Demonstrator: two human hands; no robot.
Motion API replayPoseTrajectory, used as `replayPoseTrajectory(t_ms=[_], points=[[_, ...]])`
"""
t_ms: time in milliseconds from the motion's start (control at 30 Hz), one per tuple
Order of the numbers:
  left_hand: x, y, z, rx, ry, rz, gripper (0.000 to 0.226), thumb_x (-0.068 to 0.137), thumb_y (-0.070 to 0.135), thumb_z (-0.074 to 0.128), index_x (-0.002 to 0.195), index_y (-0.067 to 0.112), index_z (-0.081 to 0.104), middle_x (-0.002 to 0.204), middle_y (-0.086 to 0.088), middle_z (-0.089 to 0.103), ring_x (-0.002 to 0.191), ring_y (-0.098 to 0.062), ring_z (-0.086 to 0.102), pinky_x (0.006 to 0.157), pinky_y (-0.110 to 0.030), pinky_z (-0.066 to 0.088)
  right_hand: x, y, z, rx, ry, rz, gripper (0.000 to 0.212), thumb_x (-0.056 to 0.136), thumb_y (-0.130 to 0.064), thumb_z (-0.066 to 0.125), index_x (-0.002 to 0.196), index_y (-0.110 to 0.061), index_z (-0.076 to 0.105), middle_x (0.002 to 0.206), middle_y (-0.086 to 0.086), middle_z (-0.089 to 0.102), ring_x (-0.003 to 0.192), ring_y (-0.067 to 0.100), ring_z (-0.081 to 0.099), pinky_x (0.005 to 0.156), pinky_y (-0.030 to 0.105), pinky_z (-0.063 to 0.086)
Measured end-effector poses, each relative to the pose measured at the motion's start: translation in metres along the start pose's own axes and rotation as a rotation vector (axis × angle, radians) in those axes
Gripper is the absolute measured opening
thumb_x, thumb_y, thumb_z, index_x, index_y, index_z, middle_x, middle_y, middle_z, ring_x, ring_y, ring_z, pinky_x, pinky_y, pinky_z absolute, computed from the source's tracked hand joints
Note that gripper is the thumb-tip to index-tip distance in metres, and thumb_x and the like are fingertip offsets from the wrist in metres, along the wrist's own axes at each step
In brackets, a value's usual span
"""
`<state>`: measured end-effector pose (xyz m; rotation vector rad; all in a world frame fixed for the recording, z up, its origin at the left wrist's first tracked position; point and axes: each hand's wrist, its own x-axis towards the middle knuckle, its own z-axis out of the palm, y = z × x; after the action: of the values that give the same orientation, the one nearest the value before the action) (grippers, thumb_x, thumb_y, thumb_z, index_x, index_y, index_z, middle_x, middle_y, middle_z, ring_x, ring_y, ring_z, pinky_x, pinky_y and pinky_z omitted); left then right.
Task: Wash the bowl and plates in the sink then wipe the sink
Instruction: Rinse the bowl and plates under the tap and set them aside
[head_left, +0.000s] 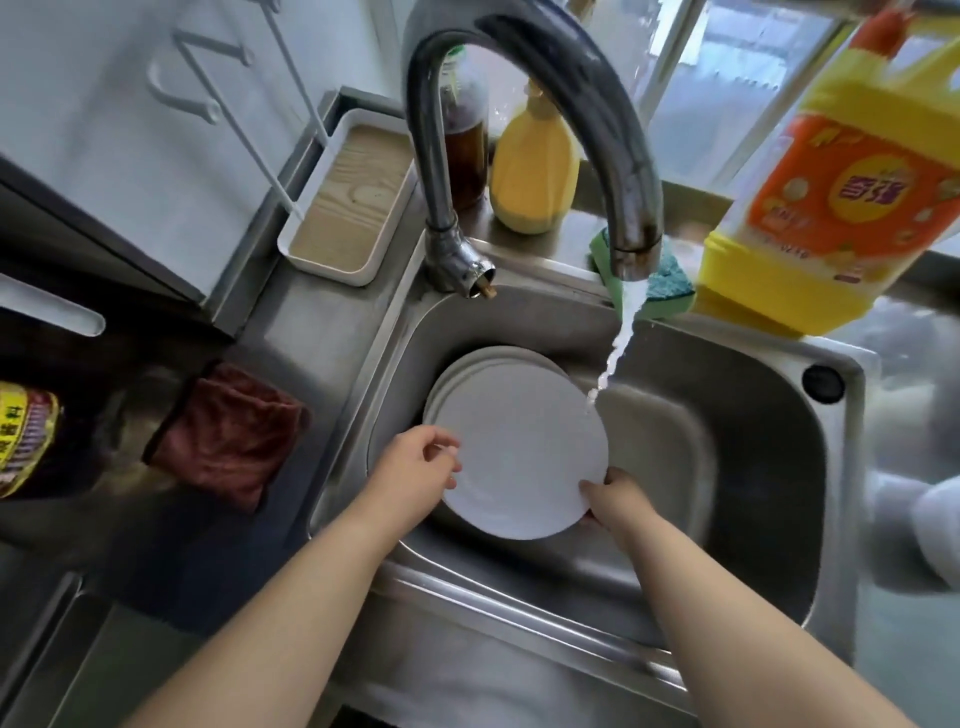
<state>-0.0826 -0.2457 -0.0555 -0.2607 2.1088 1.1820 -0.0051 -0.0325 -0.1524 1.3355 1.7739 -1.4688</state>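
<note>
A white plate (522, 447) is held over the steel sink (727, 467), tilted toward me. My left hand (415, 470) grips its left rim with curled fingers. My right hand (613, 499) pinches its lower right rim. Behind it in the basin lies a second white dish (467, 366), mostly hidden. Water runs from the curved tap (618, 171) and hits the plate's upper right edge.
A green and blue sponge (665, 288) sits on the sink's back ledge beside a large yellow detergent bottle (831, 197). A dark red cloth (228, 431) lies on the counter to the left. A white tray (343, 202), a sauce bottle (465, 150) and a yellow bottle (535, 166) stand behind the tap.
</note>
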Motion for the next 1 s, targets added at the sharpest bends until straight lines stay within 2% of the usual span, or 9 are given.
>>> replayPoseTrajectory(t_ms=[67, 200, 300, 400, 500, 667, 733, 833, 1000], points=[[-0.001, 0.002, -0.001, 0.0, -0.006, -0.002, 0.013, 0.097, 0.009, 0.047, 0.103, 0.013, 0.059, 0.086, -0.004, 0.065, 0.074, -0.015, 0.062, 0.082, -0.034, 0.052, -0.005, -0.004, -0.006, -0.007, -0.018, 0.006, 0.021, 0.09, -0.007, 0.048, 0.106, -0.003, 0.059, 0.099, 0.016, 0.064, 0.084, 0.03, 0.061, 0.058, 0.029, 0.052], [-0.003, 0.003, -0.002, 0.029, -0.007, 0.001, 0.015, 0.098, 0.009, 0.047, 0.106, 0.011, 0.059, 0.088, -0.006, 0.065, 0.074, -0.016, 0.062, 0.07, -0.024, 0.05, -0.02, -0.004, -0.015, -0.069, -0.036, -0.016, 0.019, 0.083, -0.01, 0.05, 0.094, -0.003, 0.064, 0.076, 0.015, 0.069, 0.07, 0.028, 0.067, 0.074, 0.039, 0.058], [-0.008, 0.004, -0.003, 0.032, 0.0, -0.002, 0.015, 0.098, 0.009, 0.047, 0.105, 0.011, 0.059, 0.091, -0.009, 0.065, 0.074, -0.016, 0.061, 0.064, -0.02, 0.047, -0.039, -0.003, -0.027, -0.035, -0.054, -0.031, 0.014, 0.087, -0.005, 0.048, 0.087, -0.008, 0.062, 0.07, 0.009, 0.065, 0.059, 0.02, 0.06, 0.063, 0.032, 0.05], [-0.012, 0.004, 0.001, 0.018, 0.002, -0.015, 0.014, 0.096, 0.007, 0.048, 0.096, 0.015, 0.059, 0.088, -0.008, 0.065, 0.076, -0.019, 0.061, 0.074, -0.031, 0.051, -0.059, -0.001, -0.04, 0.003, -0.05, -0.035, 0.015, 0.09, -0.004, 0.047, 0.082, -0.012, 0.057, 0.078, 0.01, 0.061, 0.066, 0.02, 0.056, 0.065, 0.03, 0.049], [-0.013, 0.004, 0.008, 0.023, 0.0, -0.037, 0.018, 0.093, 0.005, 0.051, 0.086, 0.019, 0.059, 0.081, -0.005, 0.064, 0.08, -0.024, 0.061, 0.087, -0.041, 0.051, -0.072, 0.004, -0.051, -0.028, 0.005, -0.055, 0.013, 0.089, -0.004, 0.047, 0.082, -0.006, 0.058, 0.069, 0.01, 0.058, 0.059, 0.018, 0.053, 0.056, 0.026, 0.044], [-0.013, -0.001, 0.022, 0.058, -0.062, -0.072, 0.01, 0.092, 0.011, 0.054, 0.099, 0.018, 0.056, 0.089, -0.001, 0.063, 0.09, -0.028, 0.064, 0.088, -0.044, 0.052, -0.095, 0.007, -0.065, 0.105, 0.121, -0.088, 0.012, 0.087, -0.003, 0.049, 0.085, 0.002, 0.059, 0.05, 0.008, 0.058, 0.044, 0.017, 0.053, 0.046, 0.023, 0.04], [-0.016, 0.003, 0.031, 0.001, -0.098, -0.127, 0.002, 0.096, 0.017, 0.052, 0.096, 0.017, 0.055, 0.096, -0.007, 0.063, 0.084, -0.026, 0.064, 0.084, -0.042, 0.053, -0.107, 0.005, -0.068, 0.181, 0.153, -0.1, 0.012, 0.089, -0.006, 0.049, 0.084, 0.0, 0.059, 0.054, 0.01, 0.059, 0.048, 0.018, 0.054, 0.049, 0.027, 0.041], [-0.018, 0.014, 0.044, -0.207, -0.173, -0.231, 0.018, 0.101, 0.024, 0.045, 0.108, 0.009, 0.051, 0.105, -0.014, 0.063, 0.085, -0.025, 0.065, 0.071, -0.034, 0.054, -0.124, 0.005, -0.065, 0.253, 0.182, -0.132, 0.009, 0.091, -0.007, 0.049, 0.09, -0.005, 0.058, 0.069, 0.013, 0.064, 0.058, 0.02, 0.058, 0.054, 0.029, 0.044], [-0.021, 0.034, 0.042, -0.325, -0.243, -0.224, 0.023, 0.099, 0.005, 0.042, 0.118, 0.003, 0.054, 0.109, -0.015, 0.066, 0.097, -0.028, 0.065, 0.069, -0.031, 0.055, -0.138, 0.014, -0.056, 0.446, 0.13, -0.124, 0.014, 0.097, -0.011, 0.048, 0.107, -0.015, 0.057, 0.1, 0.008, 0.066, 0.088, 0.021, 0.064, 0.063, 0.027, 0.051]])
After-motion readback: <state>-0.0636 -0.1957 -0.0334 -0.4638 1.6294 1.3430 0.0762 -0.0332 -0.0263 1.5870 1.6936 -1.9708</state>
